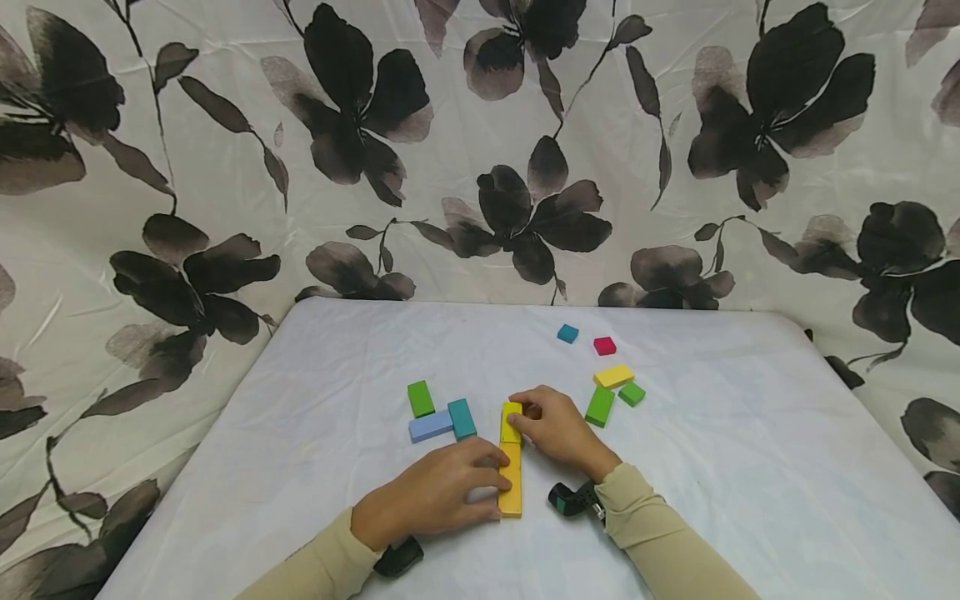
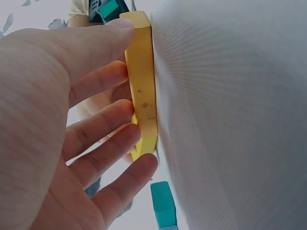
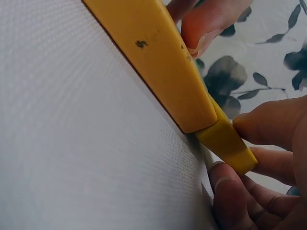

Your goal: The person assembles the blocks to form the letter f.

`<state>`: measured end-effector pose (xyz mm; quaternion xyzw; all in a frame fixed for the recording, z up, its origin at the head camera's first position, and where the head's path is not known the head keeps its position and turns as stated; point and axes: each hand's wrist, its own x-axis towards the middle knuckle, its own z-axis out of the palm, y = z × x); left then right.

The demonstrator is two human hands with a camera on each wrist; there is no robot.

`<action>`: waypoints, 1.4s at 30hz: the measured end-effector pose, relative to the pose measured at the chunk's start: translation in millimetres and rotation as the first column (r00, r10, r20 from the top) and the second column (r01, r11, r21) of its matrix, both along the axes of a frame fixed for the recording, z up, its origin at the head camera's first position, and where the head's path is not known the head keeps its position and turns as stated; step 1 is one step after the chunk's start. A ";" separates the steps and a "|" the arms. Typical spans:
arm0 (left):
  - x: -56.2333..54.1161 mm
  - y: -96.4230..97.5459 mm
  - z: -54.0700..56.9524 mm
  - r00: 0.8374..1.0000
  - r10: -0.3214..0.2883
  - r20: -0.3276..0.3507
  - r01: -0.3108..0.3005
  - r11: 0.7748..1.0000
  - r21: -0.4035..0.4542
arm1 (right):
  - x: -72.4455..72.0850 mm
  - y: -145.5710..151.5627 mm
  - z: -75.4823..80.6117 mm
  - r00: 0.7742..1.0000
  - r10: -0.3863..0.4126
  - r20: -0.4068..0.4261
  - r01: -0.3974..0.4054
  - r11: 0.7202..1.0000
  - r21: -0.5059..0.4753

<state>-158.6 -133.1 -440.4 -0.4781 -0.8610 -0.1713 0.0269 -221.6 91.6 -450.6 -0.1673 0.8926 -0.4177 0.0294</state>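
Two yellow blocks lie end to end in the head view, a long one (image 1: 510,502) nearer and a shorter one (image 1: 511,434) beyond it. My left hand (image 1: 435,490) rests against the long block from the left. Its thumb touches the near end, and its fairly straight fingers touch the upper left side. From the right, my right hand (image 1: 558,427) pinches the shorter block between thumb and fingers. In the right wrist view the long block (image 3: 158,62) and the short block (image 3: 228,143) meet slightly out of line.
Left of the blocks lie a green block (image 1: 421,399), a light blue block (image 1: 431,427) and a teal block (image 1: 462,418). To the right are a yellow block (image 1: 613,377) and two green blocks (image 1: 600,407). Small blue (image 1: 567,333) and red (image 1: 604,346) blocks lie farther back.
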 end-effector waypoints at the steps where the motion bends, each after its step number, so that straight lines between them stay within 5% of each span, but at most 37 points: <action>1: -0.1 -0.1 -0.1 1.000 -0.001 -0.002 0.001 1.000 0.000 | 0.0 -0.2 0.3 1.000 0.001 -0.002 0.000 1.000 0.007; 42: 0.7 0.1 1.3 1.000 -0.008 -0.025 0.008 1.000 0.008 | 0.4 -1.6 -0.5 0.999 0.026 -0.038 -0.023 0.996 0.084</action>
